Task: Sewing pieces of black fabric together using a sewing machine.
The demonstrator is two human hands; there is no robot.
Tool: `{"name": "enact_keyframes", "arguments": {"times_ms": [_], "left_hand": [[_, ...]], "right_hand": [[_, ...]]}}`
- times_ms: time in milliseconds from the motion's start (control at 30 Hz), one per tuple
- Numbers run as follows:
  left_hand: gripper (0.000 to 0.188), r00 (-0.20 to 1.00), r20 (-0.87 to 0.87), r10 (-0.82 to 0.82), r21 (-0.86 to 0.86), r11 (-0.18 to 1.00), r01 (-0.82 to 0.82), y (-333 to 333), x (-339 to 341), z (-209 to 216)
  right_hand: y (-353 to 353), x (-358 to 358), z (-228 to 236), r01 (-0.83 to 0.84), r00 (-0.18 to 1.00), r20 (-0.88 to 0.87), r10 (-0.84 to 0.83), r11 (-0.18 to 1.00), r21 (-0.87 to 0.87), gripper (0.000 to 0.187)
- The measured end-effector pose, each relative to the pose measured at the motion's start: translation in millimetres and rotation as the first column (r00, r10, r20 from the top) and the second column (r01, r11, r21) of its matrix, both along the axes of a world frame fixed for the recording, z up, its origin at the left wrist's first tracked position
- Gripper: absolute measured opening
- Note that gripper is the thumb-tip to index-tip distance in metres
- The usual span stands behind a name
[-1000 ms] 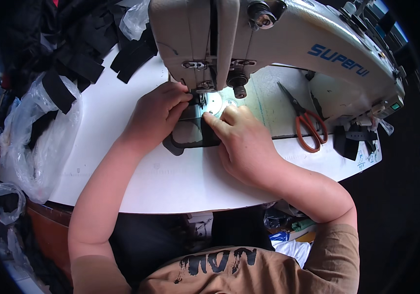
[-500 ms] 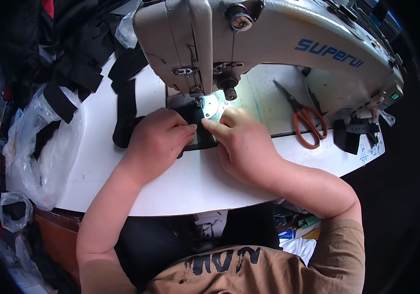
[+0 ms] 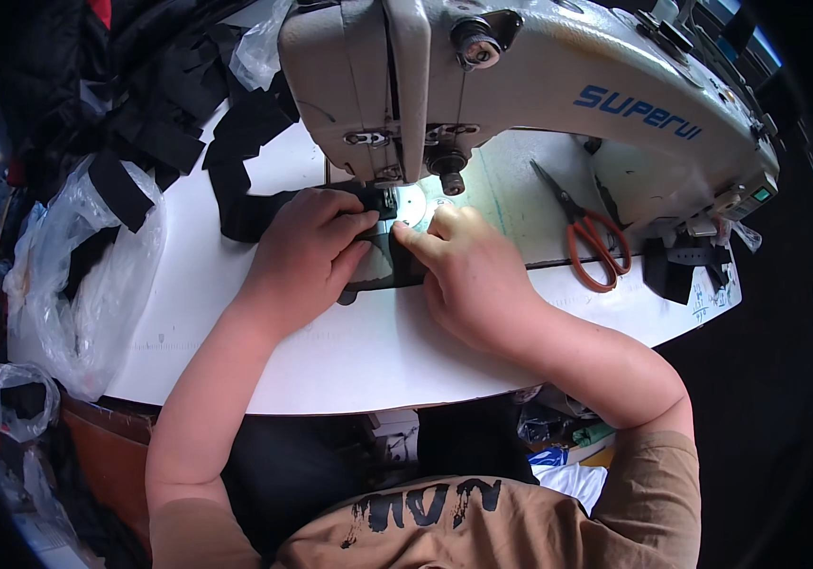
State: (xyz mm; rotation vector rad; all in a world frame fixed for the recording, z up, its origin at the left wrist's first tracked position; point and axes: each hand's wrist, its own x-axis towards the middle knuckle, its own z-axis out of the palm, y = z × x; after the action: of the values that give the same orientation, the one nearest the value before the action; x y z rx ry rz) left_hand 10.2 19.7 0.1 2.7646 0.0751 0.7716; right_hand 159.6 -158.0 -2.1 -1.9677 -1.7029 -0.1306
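Observation:
A grey-white sewing machine (image 3: 354,90) stands over the white table, its lit presser foot (image 3: 388,201) just beyond my fingertips. My left hand (image 3: 307,245) is closed on a black fabric strip (image 3: 247,218) left of the foot; the strip's tail runs out past my knuckles to the left. My right hand (image 3: 468,261) has curled fingers, its index fingertip pressing down at the edge of dark fabric (image 3: 408,264) just in front of the foot. Exactly what lies under the right fingers is hidden.
Orange-handled scissors (image 3: 596,242) lie to the right on the machine bed. Near the table's right end is a black strap piece (image 3: 669,272). On the left sit a clear plastic bag (image 3: 79,322) and a heap of black fabric pieces (image 3: 164,128). The table's front edge (image 3: 378,411) curves before me.
The strip's tail has drawn away from me and now lies straighter toward the foot. My left hand has shifted slightly forward; the right stays nearly in place.

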Motion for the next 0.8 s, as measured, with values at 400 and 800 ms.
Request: {"name": "enact_keyframes", "arguments": {"times_ms": [400,800], "left_hand": [[0.034,0.999,-0.029,0.037,0.078,0.996,-0.035,3.8,-2.1,1.5],[0.041,0.983,-0.119,0.14,0.131,0.984,-0.124,10.2,-12.3,1.2]], "right_hand": [[0.3,0.6,-0.8,0.005,1.0,-0.004,-0.005,1.0,0.013,0.048],[-1.4,0.1,-0.4,0.018,1.0,-0.007,-0.018,0.999,-0.027,0.044]]}}
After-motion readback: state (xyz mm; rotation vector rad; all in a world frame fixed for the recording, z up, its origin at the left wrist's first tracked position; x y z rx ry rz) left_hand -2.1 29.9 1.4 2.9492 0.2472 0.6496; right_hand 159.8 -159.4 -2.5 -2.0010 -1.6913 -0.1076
